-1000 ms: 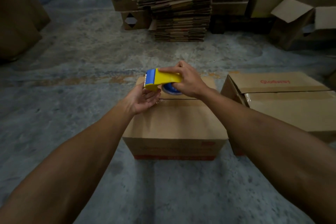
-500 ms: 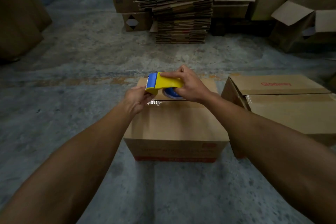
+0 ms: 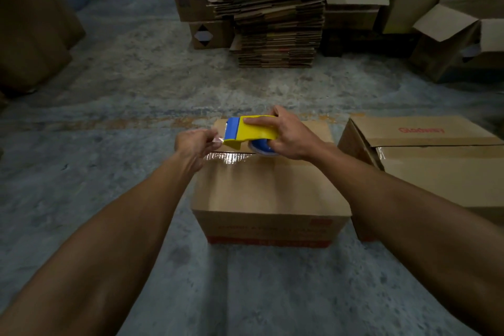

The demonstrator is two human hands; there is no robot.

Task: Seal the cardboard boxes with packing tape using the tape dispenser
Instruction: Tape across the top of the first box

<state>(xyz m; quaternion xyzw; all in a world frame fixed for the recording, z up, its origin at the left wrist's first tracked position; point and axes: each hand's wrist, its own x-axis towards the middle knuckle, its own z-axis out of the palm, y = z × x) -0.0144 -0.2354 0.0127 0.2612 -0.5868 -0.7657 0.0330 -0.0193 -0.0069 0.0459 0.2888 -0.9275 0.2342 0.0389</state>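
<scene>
tape is the hinge of this moment: in the head view, a short clear tab of it is pinched between the curled fingers of the left hand, just off the blue front edge of the tape dispenser. the right hand is wrapped round the yellow body of the dispenser, fingers curled over its top and thumb side near the blue roll beneath, holding it just above the cardboard box. the dispenser's long axis runs left to right, along the box's centre seam, with its mouth pointing toward the left fingers. the seam lies directly below both sets of fingers; a shiny strip of tape already covers its left part, and whether it reaches further right is hidden by the dispenser and right hand. the left hand sits at the box's left edge, so it is the nearer one for anchoring the tab, probably on that side, while the right would draw the dispenser away along the seam. a second box, its seam already glossy with tape, stands just right of the right forearm.
</scene>
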